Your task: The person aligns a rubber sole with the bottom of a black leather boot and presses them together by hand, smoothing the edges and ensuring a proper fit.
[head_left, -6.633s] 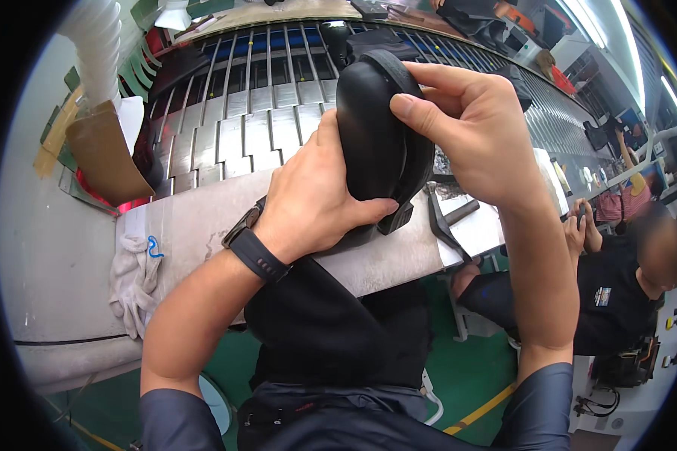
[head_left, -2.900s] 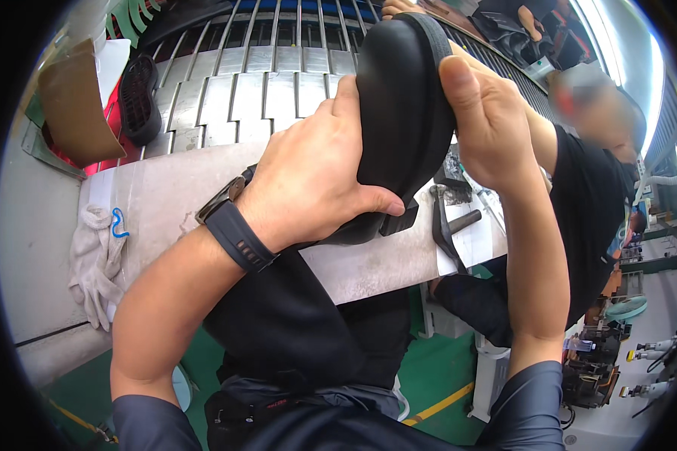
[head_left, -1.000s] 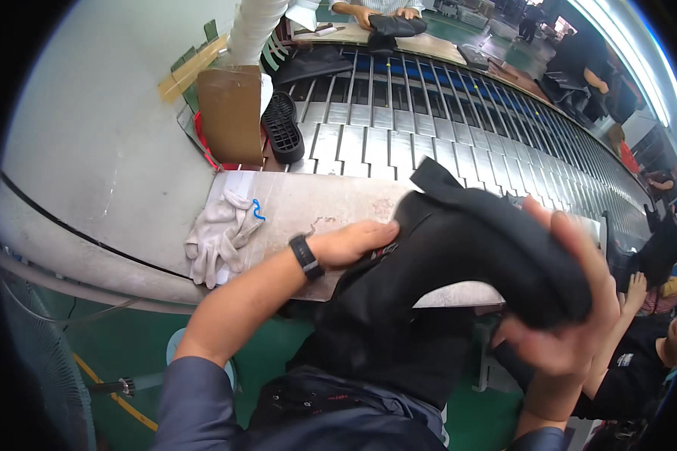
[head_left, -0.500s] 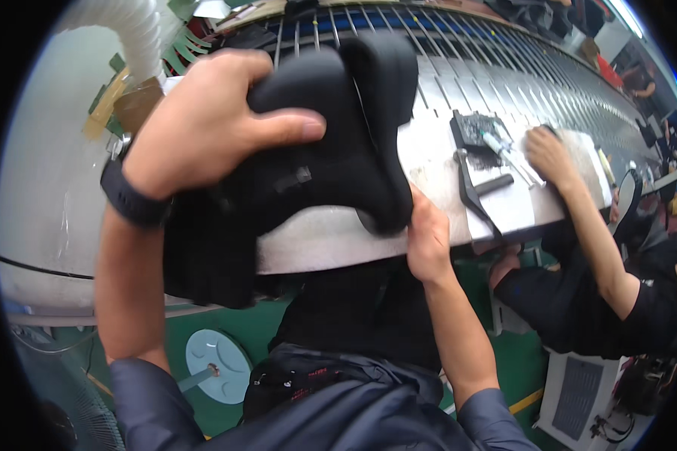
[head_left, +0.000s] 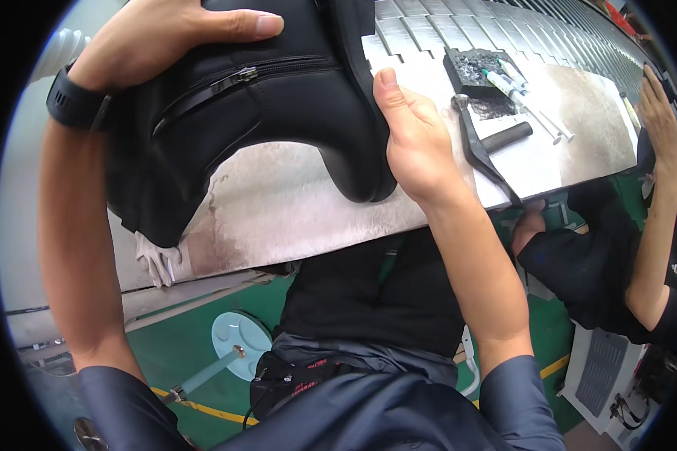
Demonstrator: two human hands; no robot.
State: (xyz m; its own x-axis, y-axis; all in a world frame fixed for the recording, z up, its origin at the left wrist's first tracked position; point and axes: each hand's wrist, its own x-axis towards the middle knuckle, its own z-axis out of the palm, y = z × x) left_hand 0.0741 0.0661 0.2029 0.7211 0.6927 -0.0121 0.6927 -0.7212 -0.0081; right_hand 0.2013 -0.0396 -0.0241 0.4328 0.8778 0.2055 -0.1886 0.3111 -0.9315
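Smooth, leather-like black boot (head_left: 293, 109), metallic zip pull (head_left: 247, 74), blotchy-surfaced worktop (head_left: 278, 207), shiny metal slats (head_left: 425, 30), pale cloth glove (head_left: 153, 259)

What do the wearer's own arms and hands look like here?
Dark blue-grey fabric sleeves end near the elbows, leaving both forearms bare. The left hand is ungloved, with a black, slotted strap around its wrist. The right hand is ungloved too, its wrist unadorned.

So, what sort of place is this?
Probably a footwear workshop or factory line: a zipped black boot is held over a worktable, a hammer lies there near syringe-like tubes, and rows of metal slats run along the far side.
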